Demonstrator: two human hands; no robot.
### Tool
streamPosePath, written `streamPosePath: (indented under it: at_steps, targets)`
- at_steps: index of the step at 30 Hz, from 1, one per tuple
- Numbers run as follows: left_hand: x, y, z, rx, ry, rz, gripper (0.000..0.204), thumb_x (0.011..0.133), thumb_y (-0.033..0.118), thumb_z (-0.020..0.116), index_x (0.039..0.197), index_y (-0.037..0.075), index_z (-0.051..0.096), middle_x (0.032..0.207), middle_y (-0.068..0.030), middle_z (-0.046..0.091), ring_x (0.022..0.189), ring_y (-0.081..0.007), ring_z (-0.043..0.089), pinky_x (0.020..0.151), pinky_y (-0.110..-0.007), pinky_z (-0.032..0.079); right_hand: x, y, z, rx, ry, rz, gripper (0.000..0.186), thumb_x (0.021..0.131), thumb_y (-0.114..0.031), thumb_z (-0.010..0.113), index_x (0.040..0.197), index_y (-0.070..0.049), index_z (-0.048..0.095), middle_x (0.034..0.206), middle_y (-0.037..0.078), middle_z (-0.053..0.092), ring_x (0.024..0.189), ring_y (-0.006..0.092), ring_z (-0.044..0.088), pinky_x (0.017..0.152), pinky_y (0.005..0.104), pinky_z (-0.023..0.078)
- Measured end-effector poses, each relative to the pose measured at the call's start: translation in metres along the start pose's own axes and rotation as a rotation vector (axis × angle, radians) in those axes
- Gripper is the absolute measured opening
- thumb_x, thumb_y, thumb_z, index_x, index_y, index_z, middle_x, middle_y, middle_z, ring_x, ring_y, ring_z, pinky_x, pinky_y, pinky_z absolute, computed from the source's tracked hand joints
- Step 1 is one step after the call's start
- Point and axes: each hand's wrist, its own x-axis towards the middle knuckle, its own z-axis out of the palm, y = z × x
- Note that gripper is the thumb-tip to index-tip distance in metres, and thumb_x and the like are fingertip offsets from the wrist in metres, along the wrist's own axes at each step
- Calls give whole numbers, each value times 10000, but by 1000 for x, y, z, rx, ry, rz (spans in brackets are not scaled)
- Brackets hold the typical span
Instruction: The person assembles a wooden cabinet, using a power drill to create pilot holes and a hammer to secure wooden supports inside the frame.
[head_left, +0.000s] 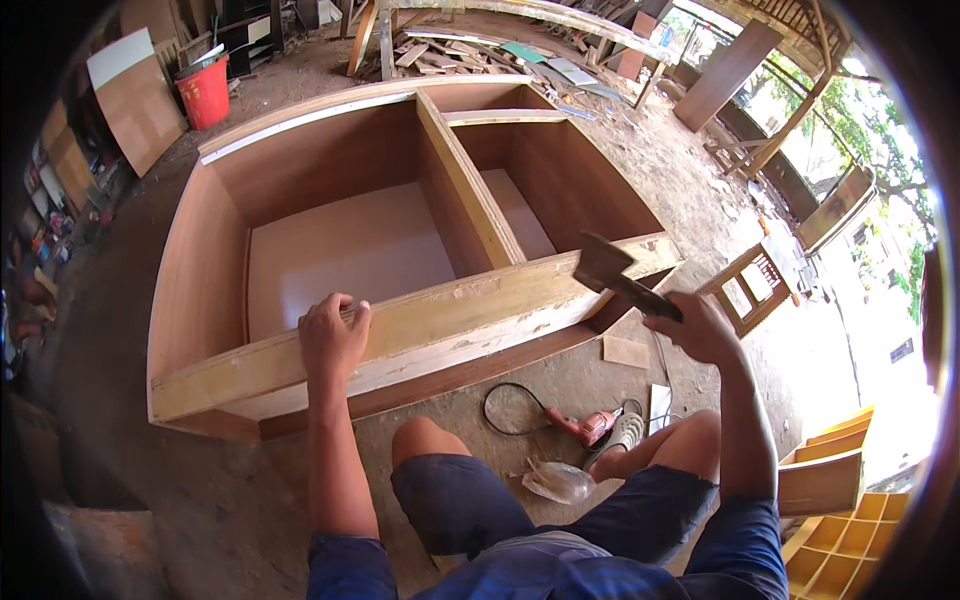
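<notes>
A large wooden cabinet carcass (430, 325) lies before me, its compartments facing up. My left hand (335, 338) is closed over the upper edge of its near board, left of the middle; whether the fingers also pinch something small cannot be seen. On the right, my right hand (697, 328) is wrapped round the handle of a hatchet (606, 264). The hatchet's dark, broad head is raised above the right part of that near board and points left, apart from the wood as far as this view shows.
Between my feet and the cabinet lie a red corded power drill (588, 426) and a clear plastic bag (558, 481). A small wooden piece (626, 351) is near them. Yellow-framed drawers (825, 470) stand at right. Behind are a red bucket (204, 93) and scrap wood (450, 55).
</notes>
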Motion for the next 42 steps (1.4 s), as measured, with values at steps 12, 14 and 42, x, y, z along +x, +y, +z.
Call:
streamPosePath:
  at_steps: [12, 14, 42]
  targets:
    - [-1, 9, -1, 9, -23, -102, 303, 916, 344, 666, 885, 48, 719, 915, -152, 738, 931, -363, 677, 901, -471, 484, -50, 118, 75, 1426, 163, 505, 261, 969, -285, 722, 985, -55, 599, 791, 11, 600, 598, 95, 572, 531, 270, 488]
    - [0, 4, -2, 9, -23, -105, 307, 916, 345, 666, 881, 45, 720, 913, -155, 738, 929, -369, 677, 892, -474, 487, -51, 136, 73, 1524, 151, 504, 238, 977, -274, 711, 987, -64, 598, 800, -1, 595, 627, 81, 571, 548, 259, 493]
    - [-4, 8, 1, 43, 22, -93, 314, 906, 390, 679, 882, 81, 727, 893, -141, 725, 957, -331, 657, 953, -461, 464, -81, 243, 69, 2179, 227, 534, 281, 1016, -276, 652, 1047, -14, 559, 759, -8, 634, 596, 81, 638, 538, 246, 589]
